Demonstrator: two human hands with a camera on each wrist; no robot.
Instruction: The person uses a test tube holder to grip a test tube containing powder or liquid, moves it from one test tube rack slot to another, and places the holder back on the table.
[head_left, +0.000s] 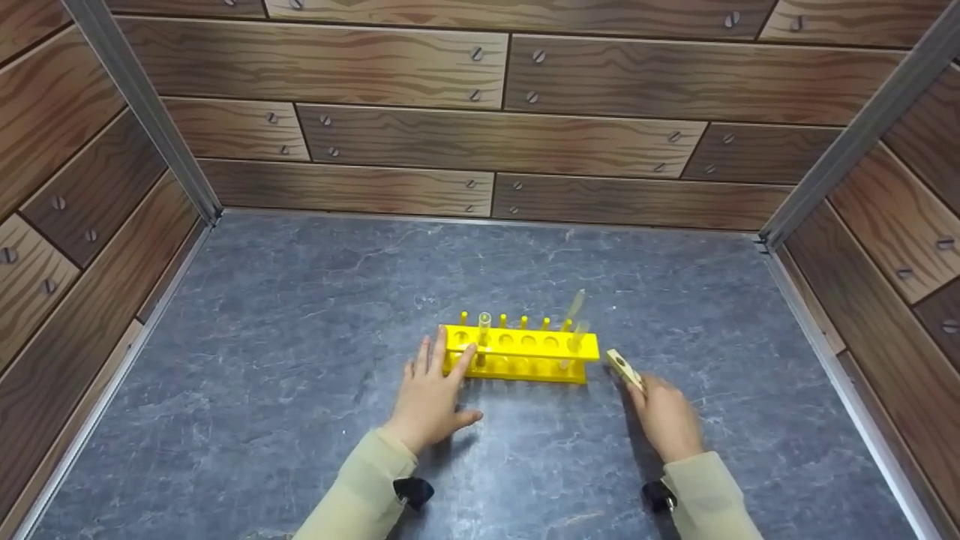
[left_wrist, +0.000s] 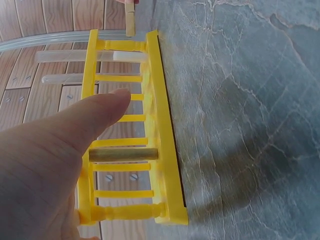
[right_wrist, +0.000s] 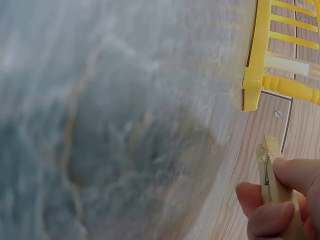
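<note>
A yellow test tube rack [head_left: 525,343] stands on the grey marbled surface. My left hand [head_left: 429,401] reaches its left end with straight fingers, index finger against the front and thumb spread away. Near that end a test tube [head_left: 484,324] stands in a hole; in the left wrist view its lower part [left_wrist: 125,154] looks brownish. At the right end are a test tube [head_left: 578,337] with white contents low down and a clear, tilted test tube [head_left: 575,304] behind it. Just right of the rack, my right hand [head_left: 670,420] pinches a wooden test tube clamp [right_wrist: 272,172], its tip pointing towards the rack.
Wood-patterned panels [head_left: 420,139] enclose the surface [head_left: 322,315] at the back and both sides. Metal strips [head_left: 142,112] run along the corners and edges. Short yellow pegs [head_left: 524,321] rise behind the rack's holes.
</note>
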